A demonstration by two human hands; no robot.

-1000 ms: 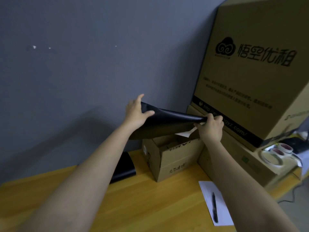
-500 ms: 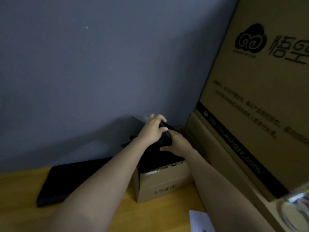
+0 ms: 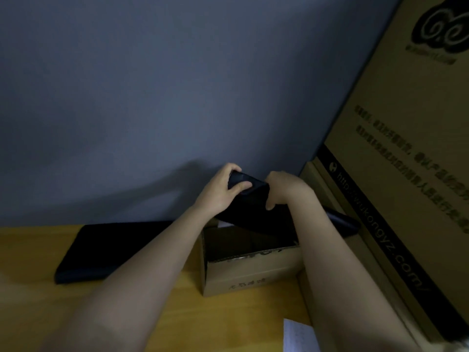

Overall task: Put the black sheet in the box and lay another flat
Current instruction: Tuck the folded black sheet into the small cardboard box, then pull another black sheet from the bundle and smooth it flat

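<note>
A black sheet (image 3: pixel 256 214) is bunched over the far side of a small open cardboard box (image 3: pixel 251 275) on the wooden table. My left hand (image 3: pixel 219 191) grips the sheet's top fold from the left. From the right, my right hand (image 3: pixel 284 186) holds the same fold. One end of the sheet (image 3: pixel 342 221) sticks out to the right past my right forearm. The box's inside shows below the sheet. A stack of flat black sheets (image 3: pixel 111 250) lies on the table left of the box.
A large printed cardboard carton (image 3: pixel 406 148) sits on another carton (image 3: pixel 342 275) close at the right of the small box. A grey wall (image 3: pixel 177 97) stands right behind. A white paper (image 3: pixel 297 336) lies at the table's near right.
The sheet, first held spread wide above the box, has been gathered into a bunch. My hands have come close together over the box's far side. The view has moved closer and leftward.
</note>
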